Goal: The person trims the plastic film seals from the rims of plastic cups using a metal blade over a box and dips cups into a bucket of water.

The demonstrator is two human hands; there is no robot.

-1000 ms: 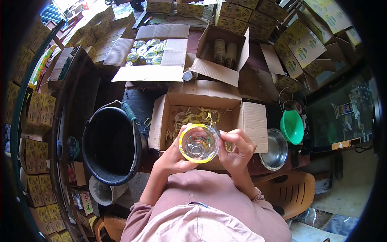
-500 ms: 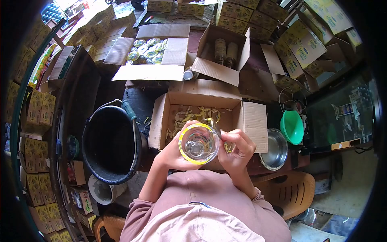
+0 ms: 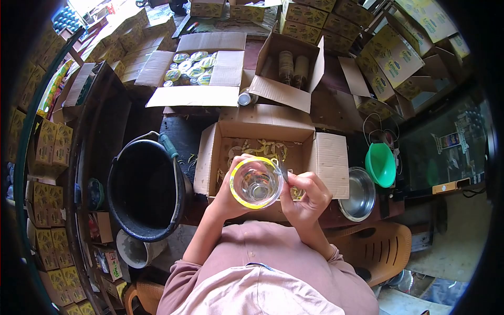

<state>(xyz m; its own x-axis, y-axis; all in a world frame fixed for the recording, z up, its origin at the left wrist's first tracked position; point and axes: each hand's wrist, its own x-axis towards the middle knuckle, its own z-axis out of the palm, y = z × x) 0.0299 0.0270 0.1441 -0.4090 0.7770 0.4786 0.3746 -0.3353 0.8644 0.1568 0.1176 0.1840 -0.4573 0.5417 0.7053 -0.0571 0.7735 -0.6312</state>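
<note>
My left hand (image 3: 229,195) is wrapped around a clear plastic cup (image 3: 257,190) with a yellow rim, its mouth turned up toward me. At the cup's right side, my right hand (image 3: 308,198) is closed in a pinch on a thin, dark, blade-like piece (image 3: 285,172), whose edge meets the rim. Most of that piece is hidden by the fingers. Beneath both hands stands an open cardboard box (image 3: 328,157) holding curled yellow and pale strips (image 3: 270,147).
A black bucket (image 3: 113,184) stands left, a steel bowl (image 3: 358,197) and green basin (image 3: 381,165) right. Behind are a carton of lidded cups (image 3: 226,68) and a carton with stacked cups (image 3: 281,97). A brown plastic chair (image 3: 396,247) is at lower right.
The cup has shifted slightly left and up and its tilt has changed a little. The yellow strip that stuck up at its rim no longer shows there. Both hands keep their grip.
</note>
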